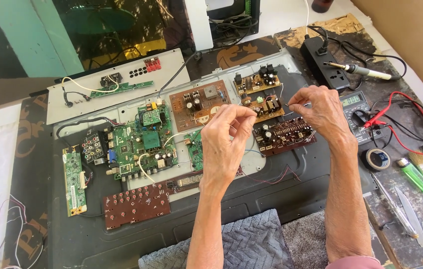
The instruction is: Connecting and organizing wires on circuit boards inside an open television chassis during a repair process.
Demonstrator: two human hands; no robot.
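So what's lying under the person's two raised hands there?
Under the left hand a small green circuit board shows partly; under the right hand, a dark brown board, both on the grey metal back panel. Parts beneath the palms are covered.

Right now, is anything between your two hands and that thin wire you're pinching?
Nothing visible. The left hand and right hand each pinch an end of the thin wire, held in the air above the small brown circuit boards; nothing lies between the fingers and the wire.
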